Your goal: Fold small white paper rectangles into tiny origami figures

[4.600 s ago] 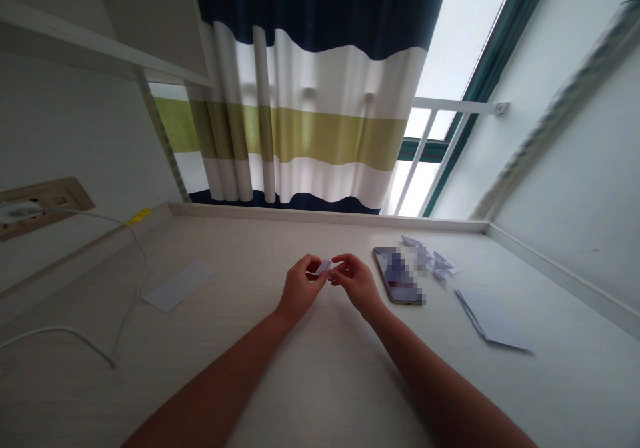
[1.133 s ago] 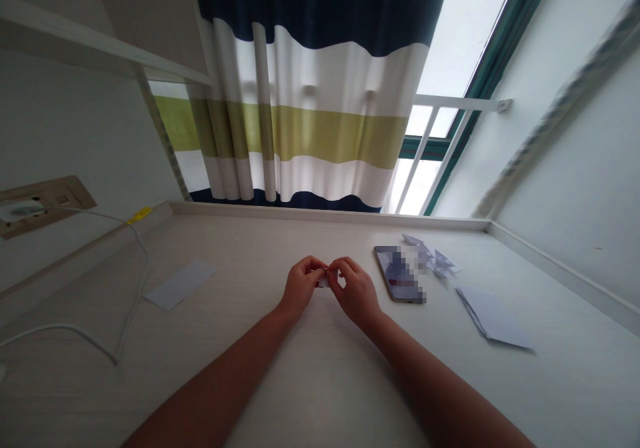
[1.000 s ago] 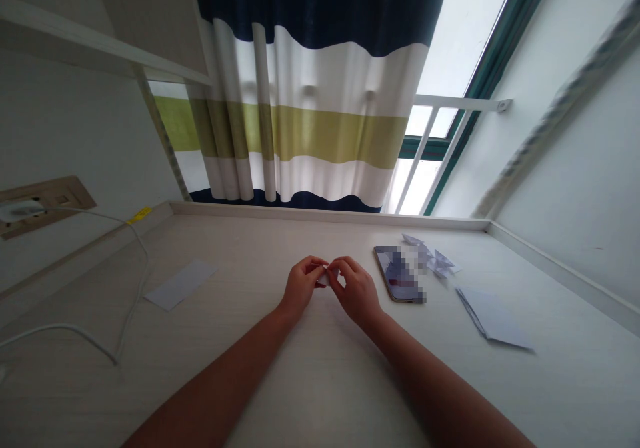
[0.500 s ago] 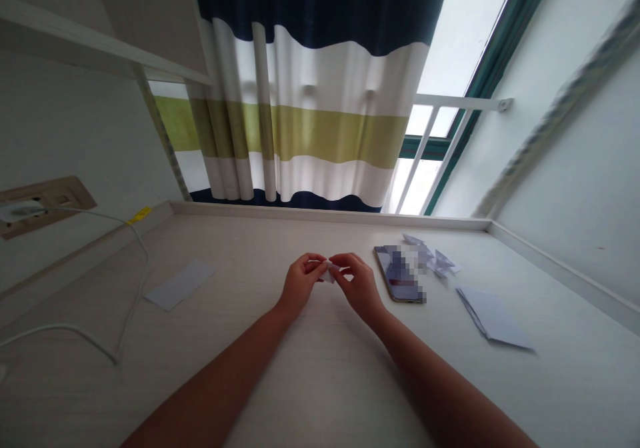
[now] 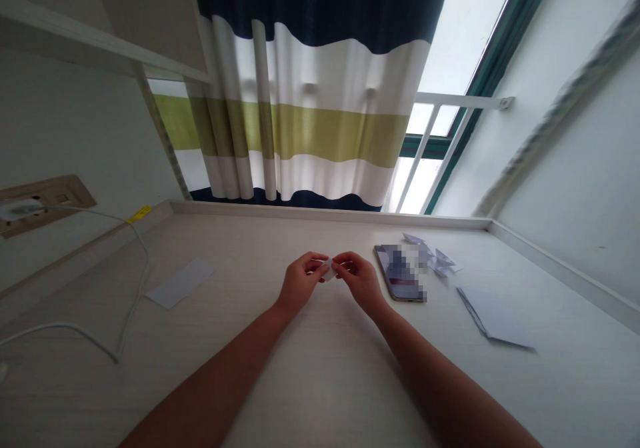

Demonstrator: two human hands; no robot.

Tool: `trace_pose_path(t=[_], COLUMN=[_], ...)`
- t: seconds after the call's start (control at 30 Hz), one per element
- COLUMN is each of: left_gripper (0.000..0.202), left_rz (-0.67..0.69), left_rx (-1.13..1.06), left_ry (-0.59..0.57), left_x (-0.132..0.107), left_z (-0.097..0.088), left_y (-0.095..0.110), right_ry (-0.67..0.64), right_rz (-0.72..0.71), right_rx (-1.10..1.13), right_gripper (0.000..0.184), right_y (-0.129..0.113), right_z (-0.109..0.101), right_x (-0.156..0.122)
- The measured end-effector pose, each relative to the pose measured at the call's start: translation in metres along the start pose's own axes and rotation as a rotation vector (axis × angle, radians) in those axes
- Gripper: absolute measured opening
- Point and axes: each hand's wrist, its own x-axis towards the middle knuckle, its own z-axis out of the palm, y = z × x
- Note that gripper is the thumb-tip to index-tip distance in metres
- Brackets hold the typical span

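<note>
A small folded piece of white paper (image 5: 328, 271) is pinched between my two hands, just above the pale desk. My left hand (image 5: 301, 277) closes thumb and fingers on its left side. On its right side, the fingertips of my right hand (image 5: 358, 276) are pressed together on the paper's edge. Fine folds in the paper are too small to make out. Close by on the right lies a phone (image 5: 395, 275), its screen partly blurred out.
Beyond the phone lie several folded paper shapes (image 5: 441, 261). A stack of white paper sheets (image 5: 493, 318) sits at the right. To the left are a single paper strip (image 5: 181, 283) and a white cable (image 5: 134, 301) running to a wall socket (image 5: 63, 200). A raised rim (image 5: 325, 213) borders the desk's far side.
The folded paper has turned between my fingers and shows a flatter, narrower face. My right fingers have shifted slightly to the right; my left hand has barely moved.
</note>
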Motion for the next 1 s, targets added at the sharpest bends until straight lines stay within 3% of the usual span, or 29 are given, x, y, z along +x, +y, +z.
trace_pose_path(t=[0.17, 0.33, 0.53, 0.67, 0.8, 1.0], left_gripper=[0.028, 0.015, 0.019, 0.027, 0.037, 0.022], left_rz=[-0.034, -0.095, -0.145, -0.164, -0.108, -0.059], left_rx=[-0.031, -0.084, -0.139, -0.179, -0.2, -0.215], left_ry=[0.051, 0.056, 0.069, 0.035, -0.014, 0.029], left_x=[0.001, 0.002, 0.001, 0.0, -0.001, 0.0], left_z=[-0.001, 0.0, 0.001, 0.002, 0.002, 0.003], left_y=[0.003, 0.003, 0.003, 0.002, 0.003, 0.004], right_ry=[-0.036, -0.033, -0.008, 0.015, 0.035, -0.036], right_rz=[0.005, 0.007, -0.223, -0.288, -0.22, -0.016], right_rx=[0.002, -0.01, -0.262, -0.327, -0.264, 0.051], right_gripper=[0.014, 0.01, 0.01, 0.011, 0.007, 0.011], right_y=[0.003, 0.003, -0.003, -0.006, -0.004, 0.003], right_z=[-0.001, -0.002, -0.003, -0.003, -0.005, -0.007], right_x=[0.001, 0.001, -0.005, -0.008, -0.004, 0.004])
